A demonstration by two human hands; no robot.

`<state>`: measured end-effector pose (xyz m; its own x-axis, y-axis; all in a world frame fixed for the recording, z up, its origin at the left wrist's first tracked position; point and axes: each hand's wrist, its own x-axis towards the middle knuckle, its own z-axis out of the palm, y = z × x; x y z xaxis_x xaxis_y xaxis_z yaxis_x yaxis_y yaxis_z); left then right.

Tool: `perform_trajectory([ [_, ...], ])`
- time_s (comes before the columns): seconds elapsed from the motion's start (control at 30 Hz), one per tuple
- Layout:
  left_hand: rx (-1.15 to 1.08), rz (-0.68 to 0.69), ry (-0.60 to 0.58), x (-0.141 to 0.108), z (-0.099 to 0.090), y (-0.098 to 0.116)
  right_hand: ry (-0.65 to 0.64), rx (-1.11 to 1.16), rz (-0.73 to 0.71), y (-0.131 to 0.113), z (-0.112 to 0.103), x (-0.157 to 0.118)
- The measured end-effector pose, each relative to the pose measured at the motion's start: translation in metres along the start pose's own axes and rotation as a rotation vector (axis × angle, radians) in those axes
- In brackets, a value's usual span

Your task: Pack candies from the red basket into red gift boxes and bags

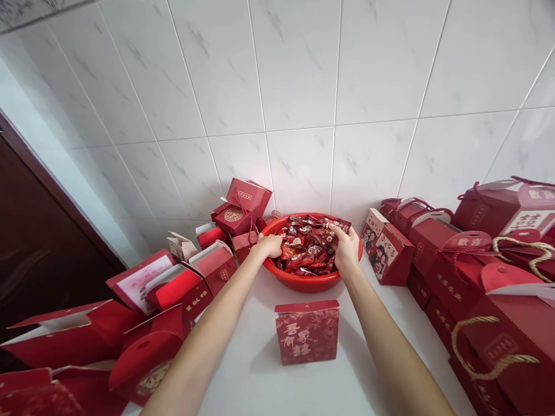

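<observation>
A round red basin (303,284) full of small red wrapped packets (306,245) stands on the white table near the wall. My left hand (269,246) lies over the basin's left side, fingers curled in at the edge of the packets; what they hold, if anything, is hidden. At the right side, my right hand (346,245) has its thumb and fingers closed on a dark red packet (339,223) near the back rim. In front of the basin, between my forearms, a small red box (307,334) with pale characters stands upright.
Several red gift boxes (171,286), some with open tops, crowd the left side. More red boxes (463,271), some with rope handles, are stacked at the right. One box with printed figures (387,248) stands right of the basin. A tiled wall (299,167) rises behind.
</observation>
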<state>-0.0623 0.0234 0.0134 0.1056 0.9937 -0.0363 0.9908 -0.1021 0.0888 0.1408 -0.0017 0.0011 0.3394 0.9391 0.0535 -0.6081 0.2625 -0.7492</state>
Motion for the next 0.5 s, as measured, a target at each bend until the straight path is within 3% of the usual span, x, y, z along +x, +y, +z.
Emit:
perform_trajectory([
  [0.3, -0.519, 0.074, 0.113, -0.0018, 0.0038, -0.0038, -0.018, -0.007, -0.007, 0.0002, 0.0005, -0.0009],
  [0.5, -0.846, 0.117, 0.298, -0.0023, -0.0012, 0.001, -0.021, -0.005, 0.008, -0.0018, 0.0014, -0.001],
])
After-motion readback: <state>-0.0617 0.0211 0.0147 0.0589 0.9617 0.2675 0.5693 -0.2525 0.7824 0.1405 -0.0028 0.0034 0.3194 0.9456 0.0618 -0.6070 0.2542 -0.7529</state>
